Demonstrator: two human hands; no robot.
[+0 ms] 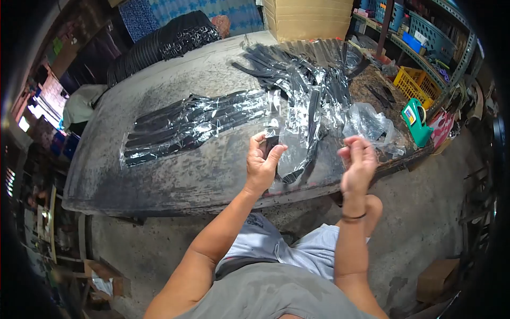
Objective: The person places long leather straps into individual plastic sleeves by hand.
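Note:
My left hand (261,169) is closed on the near end of a black strap in a clear plastic sleeve (272,139), thumb on one side and fingers on the other. To the right, my right hand (357,169) is raised near the table's front edge with its fingers curled together. Whether anything is pinched in it I cannot make out. Beyond my hands lies a loose pile of black straps (319,80), some in shiny plastic. A row of plastic-sleeved black straps (186,125) is laid flat to the left. Crumpled clear plastic bags (372,127) lie just past my right hand.
The worn table (175,183) spans the view. A large bundle of black straps (164,42) sits at its back left, a cardboard box (311,20) behind. At the right are a green container (418,125), a yellow crate (414,85) and a metal shelf (451,13) with baskets.

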